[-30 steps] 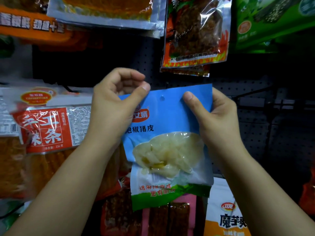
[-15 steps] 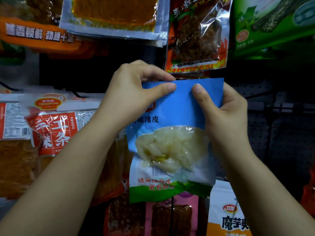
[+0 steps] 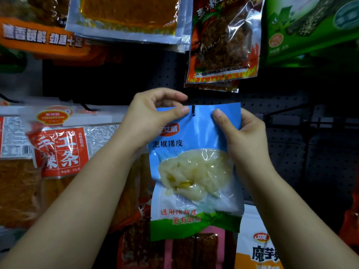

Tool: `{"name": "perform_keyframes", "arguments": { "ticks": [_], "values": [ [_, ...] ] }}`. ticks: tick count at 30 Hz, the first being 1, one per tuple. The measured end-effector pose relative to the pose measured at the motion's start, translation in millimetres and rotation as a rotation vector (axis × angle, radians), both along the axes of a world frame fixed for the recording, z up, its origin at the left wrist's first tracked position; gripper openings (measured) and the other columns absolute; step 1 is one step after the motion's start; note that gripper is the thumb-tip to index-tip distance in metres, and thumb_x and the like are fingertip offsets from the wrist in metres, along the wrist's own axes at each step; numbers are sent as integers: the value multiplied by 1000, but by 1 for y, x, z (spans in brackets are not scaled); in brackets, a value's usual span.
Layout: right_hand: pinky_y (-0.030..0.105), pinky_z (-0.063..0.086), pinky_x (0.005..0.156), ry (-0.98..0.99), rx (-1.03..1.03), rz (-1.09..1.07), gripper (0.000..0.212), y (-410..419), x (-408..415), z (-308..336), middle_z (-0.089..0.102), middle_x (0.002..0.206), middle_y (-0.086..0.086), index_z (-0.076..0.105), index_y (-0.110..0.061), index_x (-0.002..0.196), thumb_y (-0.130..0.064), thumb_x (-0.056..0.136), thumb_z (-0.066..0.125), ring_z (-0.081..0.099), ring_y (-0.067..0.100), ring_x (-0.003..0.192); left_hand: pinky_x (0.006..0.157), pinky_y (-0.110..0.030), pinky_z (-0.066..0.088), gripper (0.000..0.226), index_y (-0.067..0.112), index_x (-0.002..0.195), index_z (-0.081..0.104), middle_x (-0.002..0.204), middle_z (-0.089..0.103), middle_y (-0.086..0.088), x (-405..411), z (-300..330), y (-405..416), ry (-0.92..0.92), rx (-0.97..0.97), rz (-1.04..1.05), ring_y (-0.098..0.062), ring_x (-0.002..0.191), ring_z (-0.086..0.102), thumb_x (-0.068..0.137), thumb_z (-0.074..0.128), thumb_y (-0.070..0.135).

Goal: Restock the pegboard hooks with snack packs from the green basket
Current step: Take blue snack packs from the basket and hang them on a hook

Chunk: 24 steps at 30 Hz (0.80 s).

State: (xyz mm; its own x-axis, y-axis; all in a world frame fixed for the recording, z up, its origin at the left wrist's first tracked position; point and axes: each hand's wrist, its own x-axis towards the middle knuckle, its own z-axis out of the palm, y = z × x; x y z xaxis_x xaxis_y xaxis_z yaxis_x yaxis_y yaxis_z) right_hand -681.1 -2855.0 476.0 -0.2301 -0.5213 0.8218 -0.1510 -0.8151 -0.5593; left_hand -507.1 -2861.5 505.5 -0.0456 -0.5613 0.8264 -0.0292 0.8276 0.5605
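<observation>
Both of our hands pinch the top edge of the blue snack pack point(image 3: 196, 152): our left hand point(image 3: 149, 121) clamps its upper left corner between thumb and curled fingers, and our right hand point(image 3: 244, 133) grips the upper right corner, thumb flat on the front. We hold the pack upright against the dark pegboard point(image 3: 291, 152), just below the flame-printed pack point(image 3: 223, 41). Half a second ago our left thumb covered the hang hole; now it has slid back to the left, and the black hook tip point(image 3: 193, 111) pokes out through the hole between our thumbs. To the left hangs the red-labelled pack point(image 3: 60, 150), and below right sits the orange and white pack point(image 3: 258, 249).
</observation>
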Motion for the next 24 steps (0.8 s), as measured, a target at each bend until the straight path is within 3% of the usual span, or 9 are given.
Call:
{"name": "perform_keyframes", "arguments": {
  "ticks": [5,10,13,14,16,17,19,21,24],
  "values": [
    [35,59,69,13,37,-66,11,-15,1,-2,74,85,0,69,-14,88,-24,89,65,72,15,79,63,-19,54,45,38,99,55,96,68,1,-2,-24,-14,170,24,72,-8,77,69,74,77,7],
    [20,54,64,48,110,-106,9,-35,-3,-7,71,85,-7,65,-18,90,-25,93,60,68,7,77,75,-24,54,39,39,99,45,97,65,15,-7,-50,-37,71,134,210,-3,90,64,82,70,14],
    [23,43,59,58,209,-150,20,-54,-11,-13,66,80,14,62,-3,86,-22,92,57,56,14,73,83,-35,53,28,30,105,49,101,64,11,-10,-53,-55,-18,196,272,-9,96,62,87,64,16],
    [25,38,60,63,242,-169,27,-61,-13,-14,64,87,27,60,5,90,-21,92,56,50,16,72,85,-38,53,26,27,108,48,104,64,8,-12,-51,-61,-40,218,293,-13,98,62,88,62,17],
    [29,33,62,81,315,-208,37,-72,-17,-15,58,94,36,55,13,99,-23,91,55,43,18,70,88,-41,51,26,23,110,46,111,62,1,-17,-48,-74,-79,236,334,-18,101,59,89,60,17],
    [29,31,60,97,347,-231,38,-78,-19,-14,54,84,35,55,13,99,-24,91,54,41,18,68,88,-40,51,27,21,111,44,114,60,-2,-20,-47,-81,-96,240,354,-19,102,58,90,59,16],
    [28,26,55,132,400,-282,33,-91,-23,-12,42,67,16,54,7,84,-26,91,54,36,18,61,87,-41,51,30,17,115,41,118,58,-6,-25,-44,-96,-109,262,377,-22,103,57,90,58,15],
    [28,26,55,164,433,-349,28,-105,-25,-10,38,63,6,47,-7,75,-29,91,54,34,18,57,88,-41,51,36,13,121,38,121,57,-7,-29,-42,-110,-112,292,385,-23,103,57,91,57,15],
    [30,28,58,198,461,-440,34,-121,-27,-9,41,65,7,40,-12,72,-35,92,54,37,20,59,80,-35,51,42,10,125,35,123,56,-8,-34,-43,-128,-106,340,394,-21,98,56,91,57,17]
  ]
}}
